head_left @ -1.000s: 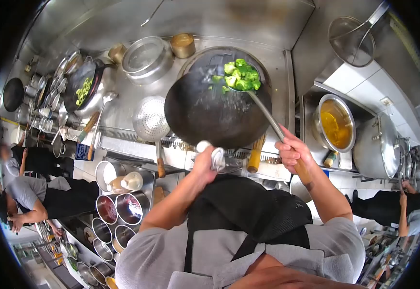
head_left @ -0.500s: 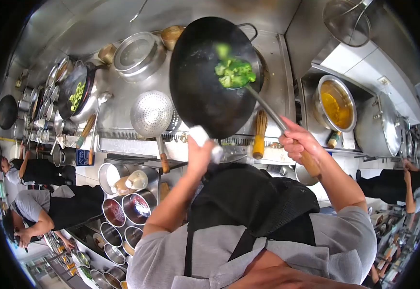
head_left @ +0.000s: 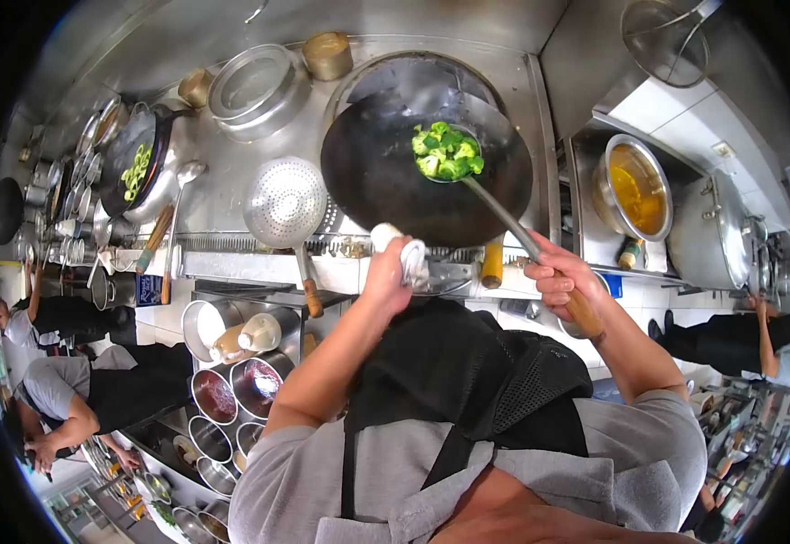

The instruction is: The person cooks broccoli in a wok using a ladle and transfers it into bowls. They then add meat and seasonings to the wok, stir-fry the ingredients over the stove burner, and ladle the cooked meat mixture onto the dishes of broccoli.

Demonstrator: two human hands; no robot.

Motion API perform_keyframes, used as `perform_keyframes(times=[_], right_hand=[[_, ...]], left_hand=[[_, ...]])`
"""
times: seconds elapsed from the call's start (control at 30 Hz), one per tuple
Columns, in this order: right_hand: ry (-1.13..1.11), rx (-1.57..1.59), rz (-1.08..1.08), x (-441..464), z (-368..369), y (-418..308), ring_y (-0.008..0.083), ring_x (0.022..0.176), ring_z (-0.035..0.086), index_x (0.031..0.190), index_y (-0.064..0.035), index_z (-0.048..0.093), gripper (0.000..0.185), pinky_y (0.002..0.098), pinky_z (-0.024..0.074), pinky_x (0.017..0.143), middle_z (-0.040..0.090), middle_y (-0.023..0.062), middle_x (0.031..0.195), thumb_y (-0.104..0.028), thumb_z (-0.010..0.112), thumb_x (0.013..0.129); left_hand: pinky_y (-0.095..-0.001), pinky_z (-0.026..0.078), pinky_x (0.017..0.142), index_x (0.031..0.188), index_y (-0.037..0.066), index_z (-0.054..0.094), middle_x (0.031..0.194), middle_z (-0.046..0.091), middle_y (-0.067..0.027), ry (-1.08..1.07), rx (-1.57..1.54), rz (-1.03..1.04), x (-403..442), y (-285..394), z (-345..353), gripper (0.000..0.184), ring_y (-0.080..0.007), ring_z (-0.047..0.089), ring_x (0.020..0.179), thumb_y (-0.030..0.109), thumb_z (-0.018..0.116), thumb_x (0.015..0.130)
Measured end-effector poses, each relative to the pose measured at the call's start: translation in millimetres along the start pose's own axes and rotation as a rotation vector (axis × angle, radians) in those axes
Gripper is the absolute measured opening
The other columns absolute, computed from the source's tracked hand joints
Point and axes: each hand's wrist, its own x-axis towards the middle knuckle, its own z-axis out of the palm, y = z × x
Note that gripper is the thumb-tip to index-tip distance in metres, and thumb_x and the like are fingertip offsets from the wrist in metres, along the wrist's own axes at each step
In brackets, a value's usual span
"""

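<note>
A large dark wok (head_left: 368, 172) is tilted over the stove's burner ring. My left hand (head_left: 388, 279), closed on a folded white cloth (head_left: 413, 258), is at the wok's near rim; any handle beneath the cloth is hidden. My right hand (head_left: 560, 281) grips the wooden handle of a long metal ladle (head_left: 508, 218). The ladle's bowl is inside the wok, among or under a pile of bright green broccoli (head_left: 448, 154). Behind the wok's near edge shows the yellow handle of a bamboo brush (head_left: 493, 263), its bristles covered.
Left of the wok lie a perforated skimmer (head_left: 284, 201) and a lidded steel pot (head_left: 259, 91). A second wok (head_left: 127, 168) holds green slices. On the right stands a steel bowl of yellow liquid (head_left: 633, 189). Co-workers (head_left: 123, 390) stand at the left and right edges.
The wok has come down and toward me, uncovering the burner ring behind it. Airborne broccoli has landed with the rest. Both hands keep their grips.
</note>
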Motion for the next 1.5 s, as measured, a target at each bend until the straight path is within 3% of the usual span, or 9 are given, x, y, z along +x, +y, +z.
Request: perform_keyframes(times=[0.27,0.4,0.63,0.8,0.97,1.1,1.2,1.37,1.5], right_hand=[[-0.101,-0.094,-0.139,35.2,-22.6,-30.0,0.002,0.044,0.037,0.151,-0.0277,0.03,0.055,0.0212,0.0344,0.037,0.043,0.0029,0.08,-0.009,0.042,0.102],[-0.161,-0.335,-0.093,54.2,-30.8,-80.9,0.003,0.041,0.035,0.155,-0.0273,0.021,0.059,0.021,0.0314,0.033,0.042,0.0032,0.078,-0.007,0.039,0.102],[-0.411,-0.659,0.188,98.6,-3.1,-97.5,0.0054,0.036,0.033,0.157,-0.026,0.004,0.068,0.0214,0.0318,0.028,0.041,0.0043,0.072,-0.004,0.036,0.1],[-0.549,-0.97,0.486,82.1,64.2,-32.0,0.0063,0.036,0.035,0.156,-0.0297,0.002,0.073,0.0233,0.0327,0.027,0.04,0.0037,0.07,-0.009,0.043,0.1],[-0.832,-1.091,1.0,72.2,108.7,81.7,0.0081,0.034,0.032,0.156,-0.0294,-0.005,0.081,0.026,0.0367,0.03,0.034,0.0033,0.064,-0.011,0.049,0.097],[-0.797,-0.89,1.509,26.8,125.2,251.5,0.0057,0.038,0.035,0.156,-0.0296,0.0,0.076,0.0228,0.0328,0.032,0.036,0.0043,0.068,-0.006,0.045,0.099],[-0.665,-0.697,1.813,-16.0,113.6,396.6,0.0068,0.039,0.036,0.156,-0.0292,0.009,0.066,0.0231,0.0328,0.032,0.04,0.0065,0.075,-0.005,0.036,0.101],[-0.958,-0.914,1.8,-68.5,130.9,605.7,0.0052,0.046,0.043,0.151,-0.028,0.027,0.051,0.023,0.0411,0.04,0.044,0.0024,0.081,-0.013,0.036,0.104],[-1.435,-1.213,1.344,-115.1,135.7,733.8,0.0072,0.048,0.044,0.154,-0.0309,0.017,0.064,0.0246,0.0393,0.041,0.044,0.0006,0.07,-0.009,0.044,0.099]], left_hand=[[-0.038,0.05,0.064,0.105,0.003,0.06,0.089,0.066,-0.0043,0.212,0.226,0.278,28.7,47.3,-28.8,0.044,-0.0155,0.063,0.077,0.046,0.058,0.095],[-0.0308,0.05,0.068,0.106,0.003,0.059,0.09,0.065,-0.0048,0.315,0.27,0.449,-39.5,-5.6,-127.5,0.032,-0.0136,0.061,0.078,0.034,0.06,0.097],[-0.0337,0.049,0.068,0.108,0.003,0.058,0.091,0.063,-0.0065,1.243,0.243,0.26,-257.5,-285.6,-252.3,0.042,-0.0145,0.059,0.077,0.042,0.062,0.093],[-0.0369,0.052,0.067,0.105,0.005,0.06,0.087,0.064,-0.0066,1.55,-0.193,0.188,-367.8,-482.2,-204.3,0.043,-0.0157,0.061,0.077,0.044,0.064,0.089],[-0.038,0.049,0.07,0.103,0.002,0.062,0.095,0.066,-0.011,1.646,-0.505,0.184,-370.8,-633.8,-152.6,0.047,-0.0186,0.06,0.08,0.046,0.065,0.087],[-0.0393,0.051,0.074,0.108,-0.001,0.064,0.103,0.068,-0.0142,1.418,-0.605,-0.005,-352.9,-714.0,-125.7,0.056,-0.0228,0.063,0.087,0.05,0.068,0.085],[-0.0368,0.052,0.071,0.105,0.004,0.062,0.092,0.067,-0.0087,1.401,-0.651,0.275,-353.3,-747.4,-98.2,0.045,-0.0186,0.064,0.08,0.045,0.066,0.089],[-0.0348,0.051,0.074,0.109,0.001,0.061,0.094,0.067,-0.0088,1.387,-0.847,0.524,-400.2,-787.1,-54.8,0.043,-0.0185,0.063,0.083,0.038,0.069,0.087],[-0.0352,0.051,0.078,0.123,-0.002,0.053,0.106,0.066,-0.0124,1.577,-1.002,0.663,-430.6,-815.6,-51.1,0.057,-0.0204,0.064,0.089,0.034,0.074,0.084]])
